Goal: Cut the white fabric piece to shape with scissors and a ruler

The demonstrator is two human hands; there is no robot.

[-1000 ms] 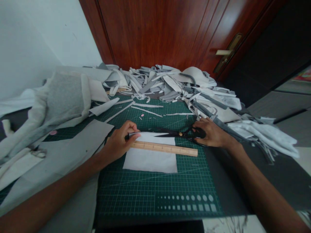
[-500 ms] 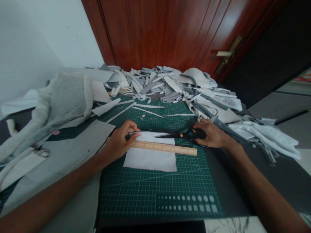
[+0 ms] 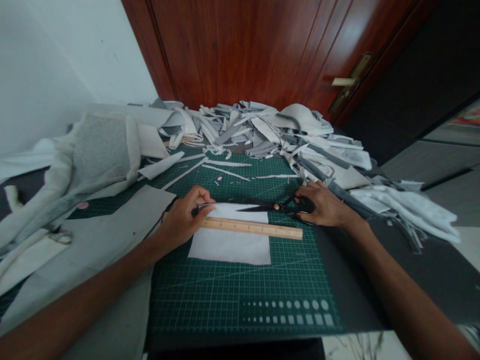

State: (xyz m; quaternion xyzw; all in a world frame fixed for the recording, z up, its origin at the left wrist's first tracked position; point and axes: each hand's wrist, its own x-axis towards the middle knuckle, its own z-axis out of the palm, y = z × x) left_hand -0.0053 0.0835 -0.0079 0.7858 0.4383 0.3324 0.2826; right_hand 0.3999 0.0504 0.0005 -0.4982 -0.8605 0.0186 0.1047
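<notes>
A white piece of fabric lies on the green cutting mat, with a wooden ruler lying across it. My left hand is closed in a pinch on the far left corner of the fabric, close to the ruler's left end. In my right hand are black scissors, my fingers through the handle loops. Their blades point left along the fabric's far edge, beyond the ruler. How far the blades are apart is hard to make out.
Grey and white fabric scraps are heaped along the back and right. A larger grey-white sheet lies under my left forearm, with bulky fleece fabric behind it. Thin cut strips lie on the mat. A wooden door stands behind.
The view has shifted very slightly. My left hand keeps its pinch on the fabric, and the scissors in my right hand stay at the far edge with their blades looking slightly closer together.
</notes>
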